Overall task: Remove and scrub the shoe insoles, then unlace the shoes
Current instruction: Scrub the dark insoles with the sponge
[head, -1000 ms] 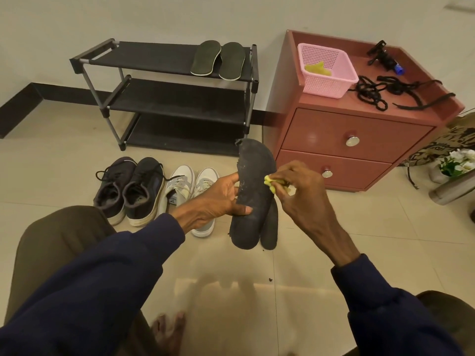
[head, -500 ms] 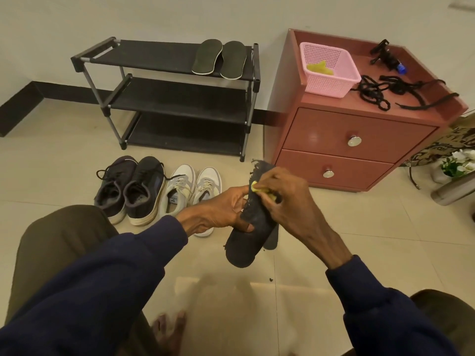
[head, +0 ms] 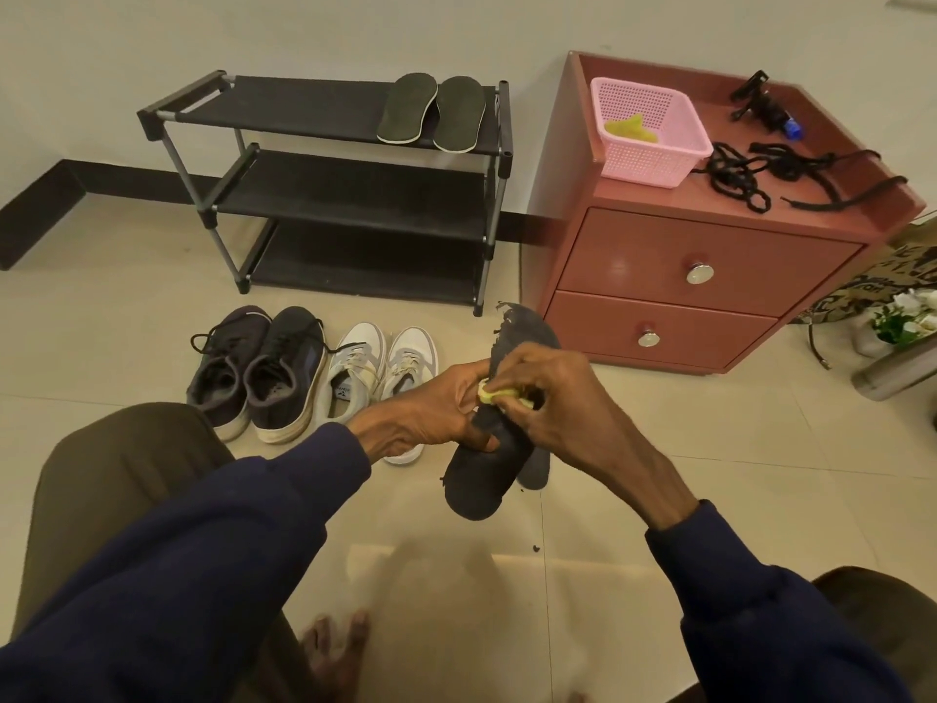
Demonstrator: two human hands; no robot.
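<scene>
My left hand (head: pixel 436 413) grips a dark, frayed insole (head: pixel 476 489) by its middle, held in the air over the floor. A second dark insole (head: pixel 537 469) shows behind it. My right hand (head: pixel 552 398) pinches a small yellow-green sponge (head: pixel 494 395) and presses it against the front insole. On the floor to the left stand a pair of dark laced sneakers (head: pixel 258 372) and a pair of white laced sneakers (head: pixel 380 367). Two grey-green insoles (head: pixel 431 114) lie on the top shelf of the black shoe rack (head: pixel 324 195).
A reddish two-drawer cabinet (head: pixel 699 276) stands to the right, carrying a pink basket (head: pixel 649 131) with a yellow cloth, loose black laces (head: pixel 760 175) and a black tool. Flowers and a metal cylinder (head: pixel 892 372) sit at the far right. My knees and bare toes fill the bottom.
The insole has tilted and dropped lower. My right hand with the sponge has slid from the insole's right edge across to its left, near my left fingers.
</scene>
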